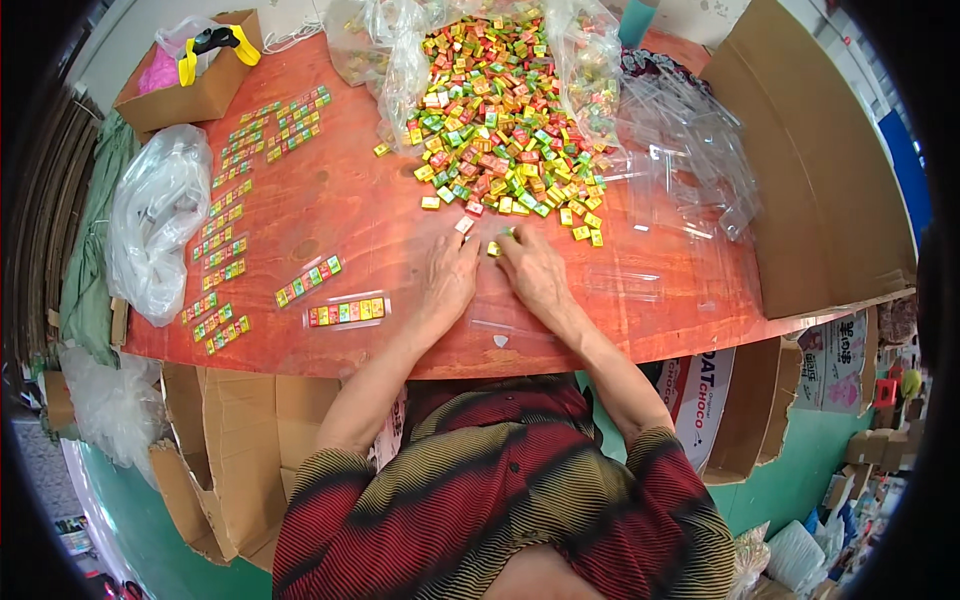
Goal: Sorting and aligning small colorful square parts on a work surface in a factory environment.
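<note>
My left hand [449, 272] rests low over the red table, its fingertips closed on a small red-and-white box [464, 225]. Close beside it, my right hand [534, 270] is bent with its fingers closed at a small green box [508, 232], which they partly cover. A small yellow box [494, 249] lies between the two hands, by the right fingertips. Just beyond them spreads a large heap of small red, yellow, green and orange boxes [500, 120]. Left of my left forearm lie two clear narrow trays, a nearer filled tray [347, 312] and a farther filled tray [309, 281], each holding a row of boxes.
Rows of filled trays [225, 235] line the table's left side, beside a clear plastic bag [160, 225]. Empty clear trays [690, 165] are piled at right, near a tall cardboard panel [815, 160]. An open carton [190, 92] stands far left. Cardboard boxes [245, 440] sit below the table edge.
</note>
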Motion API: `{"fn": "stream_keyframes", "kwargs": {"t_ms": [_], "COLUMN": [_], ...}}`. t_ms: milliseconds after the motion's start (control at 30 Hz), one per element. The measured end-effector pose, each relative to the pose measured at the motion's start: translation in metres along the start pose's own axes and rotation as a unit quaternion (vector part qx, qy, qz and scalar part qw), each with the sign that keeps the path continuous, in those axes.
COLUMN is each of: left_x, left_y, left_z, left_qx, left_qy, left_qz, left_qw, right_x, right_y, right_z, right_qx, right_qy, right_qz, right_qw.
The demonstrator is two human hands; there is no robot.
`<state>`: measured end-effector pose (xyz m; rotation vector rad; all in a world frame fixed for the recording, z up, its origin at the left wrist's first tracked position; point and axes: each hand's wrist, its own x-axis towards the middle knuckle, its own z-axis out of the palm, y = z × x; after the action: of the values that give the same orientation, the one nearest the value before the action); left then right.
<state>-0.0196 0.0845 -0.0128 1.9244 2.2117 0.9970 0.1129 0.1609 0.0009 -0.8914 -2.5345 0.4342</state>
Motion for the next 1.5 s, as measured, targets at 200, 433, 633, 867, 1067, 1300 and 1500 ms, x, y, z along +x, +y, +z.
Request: {"fn": "stream_keyframes", "kwargs": {"t_ms": [200, 433, 633, 867, 1067, 1300, 1500], "left_x": [0.013, 0.006, 0.006, 0.005, 0.005, 0.004, 0.011], "left_y": [0.01, 0.01, 0.007, 0.0, 0.001, -0.002, 0.001], "left_z": [-0.006, -0.01, -0.02, -0.023, -0.023, -0.024, -0.025], "left_qx": [-0.049, -0.004, -0.016, -0.063, -0.08, -0.064, -0.075], "left_qy": [-0.035, -0.018, -0.075, -0.066, -0.071, -0.105, -0.131], "left_qz": [-0.056, -0.076, -0.11, -0.058, -0.078, -0.082, -0.071], "left_qw": [0.997, 0.997, 0.991, 0.994, 0.991, 0.989, 0.986], "right_x": [-0.01, -0.009, -0.019, -0.023, -0.003, 0.009, 0.007], "right_y": [0.009, 0.022, 0.005, 0.002, -0.009, 0.019, 0.012], "right_z": [-0.019, -0.031, -0.017, -0.02, -0.006, -0.017, -0.014], "right_qx": [0.015, -0.025, -0.061, 0.001, 0.056, -0.023, -0.042], "right_qy": [0.036, 0.114, 0.001, 0.026, 0.035, -0.033, -0.02], "right_qz": [0.056, 0.086, 0.135, 0.007, -0.04, -0.116, -0.05], "right_qw": [0.998, 0.989, 0.989, 1.0, 0.997, 0.992, 0.998]}}
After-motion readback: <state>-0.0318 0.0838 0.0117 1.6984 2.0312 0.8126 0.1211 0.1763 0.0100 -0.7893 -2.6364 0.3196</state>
